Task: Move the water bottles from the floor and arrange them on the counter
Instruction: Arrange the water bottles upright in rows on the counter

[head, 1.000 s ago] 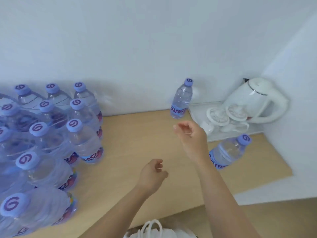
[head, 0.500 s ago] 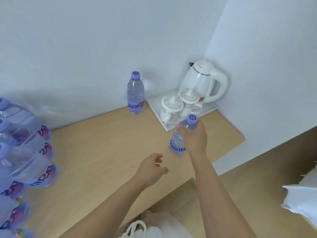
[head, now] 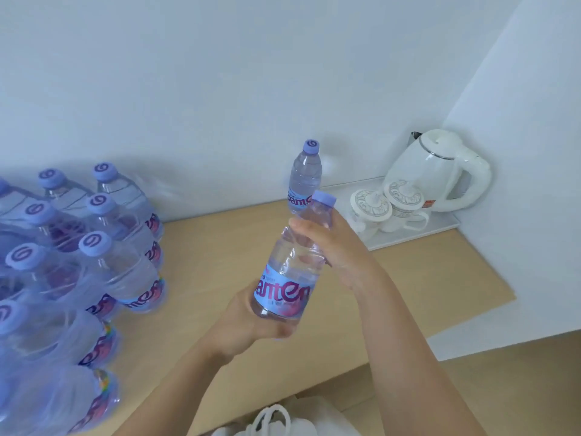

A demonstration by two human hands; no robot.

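Note:
A clear water bottle (head: pixel 292 272) with a purple cap and a blue label is held tilted above the wooden counter (head: pixel 408 278). My right hand (head: pixel 336 250) grips its upper half just below the cap. My left hand (head: pixel 251 322) cups its base from underneath. A second single bottle (head: pixel 304 174) stands upright by the back wall, just behind the held one. A shrink-wrapped pack of several bottles (head: pixel 72 278) fills the counter's left side.
A white kettle (head: pixel 440 171) and two white lidded cups (head: pixel 390 206) sit on a white tray (head: pixel 418 234) in the back right corner. A white bag with handles (head: pixel 283 420) lies below the counter's front edge. A white wall bounds the right side.
My right hand has lifted the bottle off the counter's right part and brought it to the middle. My left hand has risen and taken the bottle's base.

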